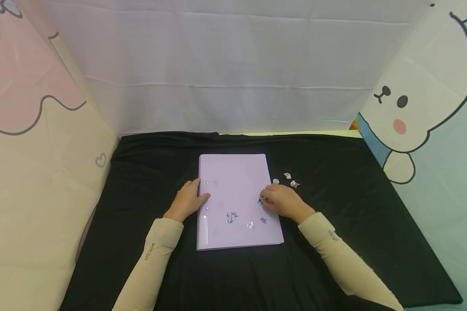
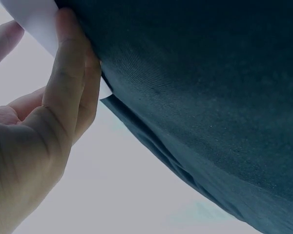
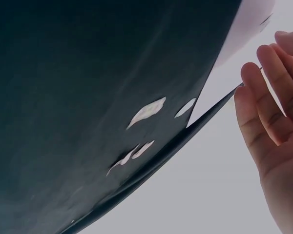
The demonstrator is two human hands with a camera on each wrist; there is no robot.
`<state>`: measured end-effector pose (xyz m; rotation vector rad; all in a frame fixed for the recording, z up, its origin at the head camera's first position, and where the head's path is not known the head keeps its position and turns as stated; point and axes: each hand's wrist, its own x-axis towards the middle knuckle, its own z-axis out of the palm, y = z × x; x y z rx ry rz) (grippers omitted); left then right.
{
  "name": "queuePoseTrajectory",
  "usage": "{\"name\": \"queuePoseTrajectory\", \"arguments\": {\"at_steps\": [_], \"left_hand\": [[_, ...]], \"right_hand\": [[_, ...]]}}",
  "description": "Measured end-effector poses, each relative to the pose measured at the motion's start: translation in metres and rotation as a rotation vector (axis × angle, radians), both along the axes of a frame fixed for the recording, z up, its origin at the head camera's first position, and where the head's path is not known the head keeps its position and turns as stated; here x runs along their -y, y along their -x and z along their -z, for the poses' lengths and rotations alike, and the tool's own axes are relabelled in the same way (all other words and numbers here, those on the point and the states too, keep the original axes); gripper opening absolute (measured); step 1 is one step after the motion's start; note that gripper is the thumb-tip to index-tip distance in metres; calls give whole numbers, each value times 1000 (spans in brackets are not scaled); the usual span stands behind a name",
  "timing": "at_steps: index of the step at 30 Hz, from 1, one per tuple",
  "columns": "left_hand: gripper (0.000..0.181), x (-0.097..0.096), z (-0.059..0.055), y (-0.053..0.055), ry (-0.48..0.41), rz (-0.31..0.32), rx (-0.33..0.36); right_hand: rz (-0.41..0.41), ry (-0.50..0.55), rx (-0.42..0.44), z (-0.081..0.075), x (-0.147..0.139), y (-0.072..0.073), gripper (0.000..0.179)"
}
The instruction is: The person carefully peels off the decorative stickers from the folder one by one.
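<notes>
A lilac ring binder (image 1: 237,181) lies flat on a black cloth. My left hand (image 1: 185,201) steadies its left edge, thumb over the cover; in the left wrist view the fingers (image 2: 71,73) lie nearly straight along the side. At the cover's right edge, my right hand (image 1: 282,201) pinches a small dark blue sticker (image 1: 260,202) close over the surface, its fingertips partly hiding it. Lower on the cover are a branching blue-purple sticker (image 1: 231,217), a whitish sticker (image 1: 251,225) and a small purple sticker (image 1: 263,220).
Right of the binder, on the black cloth (image 1: 342,207), lie a round white sticker (image 1: 276,181), a pinkish sticker (image 1: 287,176) and a star-shaped sticker (image 1: 294,184). A white curtain (image 1: 233,65) hangs behind the table, with printed cartoon cloths at both sides.
</notes>
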<state>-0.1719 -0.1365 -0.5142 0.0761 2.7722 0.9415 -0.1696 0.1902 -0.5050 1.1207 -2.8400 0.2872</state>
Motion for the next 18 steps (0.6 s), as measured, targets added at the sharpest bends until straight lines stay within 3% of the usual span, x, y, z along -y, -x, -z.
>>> {"name": "queuePoseTrajectory", "arguments": {"at_steps": [8,18], "left_hand": [[72,-1,-3,-1,0,2,5],[73,-1,-2,0,8,4,6]], "right_hand": [[-102,24,-49,6,21,-20,8],[-92,-11,-56,2,30,-48,10]]}}
